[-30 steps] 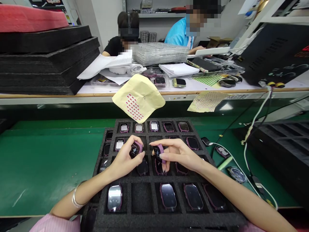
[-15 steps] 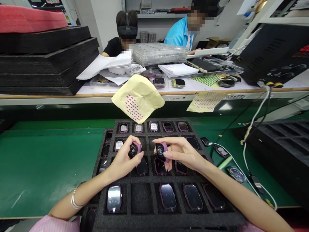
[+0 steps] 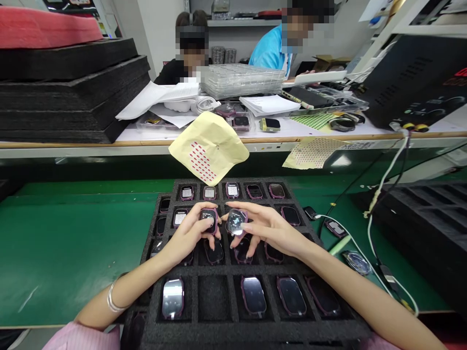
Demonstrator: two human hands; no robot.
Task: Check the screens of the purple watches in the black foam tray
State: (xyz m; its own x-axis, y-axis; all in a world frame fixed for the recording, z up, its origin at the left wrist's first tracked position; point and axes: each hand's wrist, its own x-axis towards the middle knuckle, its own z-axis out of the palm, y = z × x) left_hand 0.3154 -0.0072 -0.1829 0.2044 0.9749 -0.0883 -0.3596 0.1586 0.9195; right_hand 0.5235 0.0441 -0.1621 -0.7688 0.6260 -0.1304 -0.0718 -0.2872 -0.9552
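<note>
Pinched in the worker's left hand [image 3: 193, 227] is a purple watch [image 3: 208, 214], thumb on its dark, shiny face. Between thumb and fingers, the right hand [image 3: 270, 227] pinches a second watch [image 3: 235, 220]. I see both near the middle of the frame, round at the corners. A smooth green table [image 3: 73, 253] spreads wide on the left. Lower middle, a rough black foam tray [image 3: 255, 333] has boxy pockets [image 3: 214, 297]. Above it hangs creased yellow paper [image 3: 211, 146]. Lower left, a thin silver bangle [image 3: 111, 297] shines.
</note>
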